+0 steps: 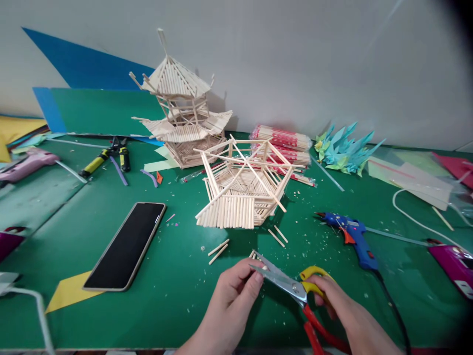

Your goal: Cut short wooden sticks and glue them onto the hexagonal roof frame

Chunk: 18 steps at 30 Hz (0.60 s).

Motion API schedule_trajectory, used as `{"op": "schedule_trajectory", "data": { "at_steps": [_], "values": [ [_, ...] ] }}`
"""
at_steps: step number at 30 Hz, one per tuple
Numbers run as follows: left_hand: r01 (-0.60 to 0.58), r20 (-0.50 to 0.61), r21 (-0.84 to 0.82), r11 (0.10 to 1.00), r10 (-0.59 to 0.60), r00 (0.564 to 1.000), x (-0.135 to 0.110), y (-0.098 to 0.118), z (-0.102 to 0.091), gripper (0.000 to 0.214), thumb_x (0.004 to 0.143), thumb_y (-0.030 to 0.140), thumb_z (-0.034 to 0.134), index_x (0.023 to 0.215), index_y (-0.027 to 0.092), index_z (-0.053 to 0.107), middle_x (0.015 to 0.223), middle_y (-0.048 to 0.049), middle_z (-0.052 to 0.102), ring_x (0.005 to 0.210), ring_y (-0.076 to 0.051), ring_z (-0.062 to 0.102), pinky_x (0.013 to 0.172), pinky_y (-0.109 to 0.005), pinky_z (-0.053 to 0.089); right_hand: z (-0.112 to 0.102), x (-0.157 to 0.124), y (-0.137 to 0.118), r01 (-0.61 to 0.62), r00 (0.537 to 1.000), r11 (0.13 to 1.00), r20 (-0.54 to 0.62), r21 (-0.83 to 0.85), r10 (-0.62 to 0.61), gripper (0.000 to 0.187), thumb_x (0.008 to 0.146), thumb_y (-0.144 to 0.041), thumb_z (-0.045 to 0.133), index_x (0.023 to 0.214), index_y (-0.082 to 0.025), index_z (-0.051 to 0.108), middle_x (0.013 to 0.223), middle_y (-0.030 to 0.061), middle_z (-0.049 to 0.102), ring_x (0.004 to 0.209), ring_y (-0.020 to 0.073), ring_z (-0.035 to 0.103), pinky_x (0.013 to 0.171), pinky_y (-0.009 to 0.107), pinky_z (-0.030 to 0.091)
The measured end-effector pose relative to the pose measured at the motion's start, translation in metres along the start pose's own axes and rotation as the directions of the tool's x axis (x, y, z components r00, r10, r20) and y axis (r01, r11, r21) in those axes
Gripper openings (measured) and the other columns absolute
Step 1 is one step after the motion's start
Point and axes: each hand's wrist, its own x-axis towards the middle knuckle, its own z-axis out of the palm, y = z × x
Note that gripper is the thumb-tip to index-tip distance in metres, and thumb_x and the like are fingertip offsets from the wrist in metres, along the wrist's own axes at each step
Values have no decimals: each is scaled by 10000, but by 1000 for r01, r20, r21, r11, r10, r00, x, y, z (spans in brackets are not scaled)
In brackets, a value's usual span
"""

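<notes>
At the lower centre of the frame, the left hand (234, 298) pinches a wooden stick (265, 268), mostly hidden by its fingers (254, 285). At the lower right, the right hand (345, 303) grips scissors (295, 288) by the yellow handle, their parted blades around the stick's end. A partly roofed stick model (234, 212) stands mid-frame on the green desk (170, 320); a blue glue gun (356, 239) lies centre right.

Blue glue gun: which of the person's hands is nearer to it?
Right. The right hand, holding the scissors, is below and slightly left of the blue glue gun in the picture; the left hand is farther left, by the blade tips.
</notes>
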Motion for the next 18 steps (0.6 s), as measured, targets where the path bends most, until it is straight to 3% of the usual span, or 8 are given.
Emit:
{"op": "schedule_trajectory", "data": {
  "at_steps": [6, 10, 18],
  "values": [
    [-41, 16, 49, 998, 40, 999, 0, 2, 1, 154, 756, 296, 577, 738, 181, 679, 736, -32, 621, 695, -178, 514, 652, -244, 409, 0, 1, -2, -16, 999, 1000, 52, -2, 16, 729, 580, -266, 620, 1262, -81, 440, 1166, 177, 585, 981, 284, 601, 826, 292, 482],
    [-65, 17, 68, 996, 64, 998, -1, 5, 1, 154, 754, 279, 576, 722, 173, 683, 721, -42, 615, 684, -186, 519, 643, -252, 414, 2, 0, -4, -47, 997, 997, 71, 59, 43, 751, 561, -235, 631, 1272, -109, 422, 1151, 162, 594, 977, 287, 596, 808, 297, 483],
    [-101, 42, 115, 988, 96, 994, -1, 4, -1, 173, 782, 255, 538, 732, 160, 675, 739, -52, 607, 696, -188, 519, 647, -253, 413, 5, 1, -10, -98, 995, 971, 25, 218, 95, 736, 495, -168, 641, 1210, -218, 476, 921, 62, 657, 699, 222, 614, 637, 256, 486]
  ]
}}
